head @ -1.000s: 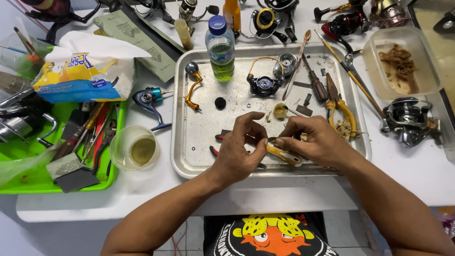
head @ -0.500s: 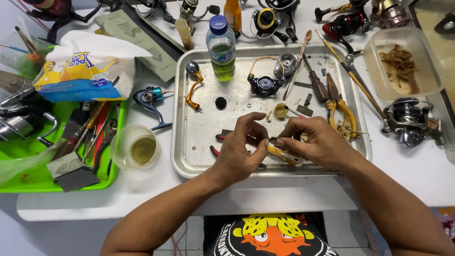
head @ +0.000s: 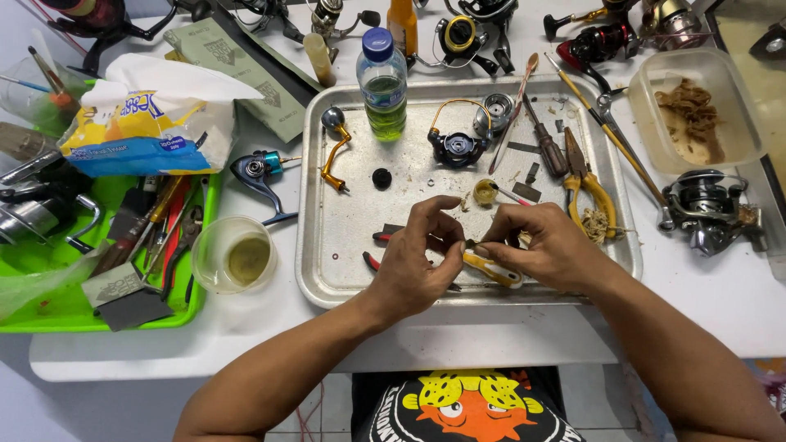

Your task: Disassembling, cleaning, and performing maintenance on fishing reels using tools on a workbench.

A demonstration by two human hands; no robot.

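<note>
1. Left of bench [head: 458, 340]: green tray [head: 49, 307] of hand tools, tissue pack [head: 139, 123], clear cup [head: 236, 255] of yellowish fluid, blue reel part [head: 258, 170]. Nothing here is being handled.
2. Metal tray [head: 327, 270], left half: gold crank handle [head: 334, 151], small black cap [head: 381, 178], plastic bottle [head: 382, 84]. All lie loose, well apart from both hands.
3. Left hand [head: 417, 266]: thumb and fingers pinched shut on a small part [head: 467, 243], too tiny to identify. It sits at the fingertips, between the two hands, over the tray's near edge.
4. Right hand [head: 544, 250]: closed around a yellow-and-white handled tool [head: 495, 270], tip pointed at the pinched part.
5. Tray, right half: black rotor with gold bail [head: 457, 146], screwdriver [head: 547, 146], yellow pliers [head: 591, 184], fibre scraps.
6. Far right: plastic tub [head: 696, 115] of brown residue, grey reel [head: 708, 209].
7. Judgement: strip-down looks well advanced, since parts are spread out. Small-part work is in hand; reassembly not begun.
</note>
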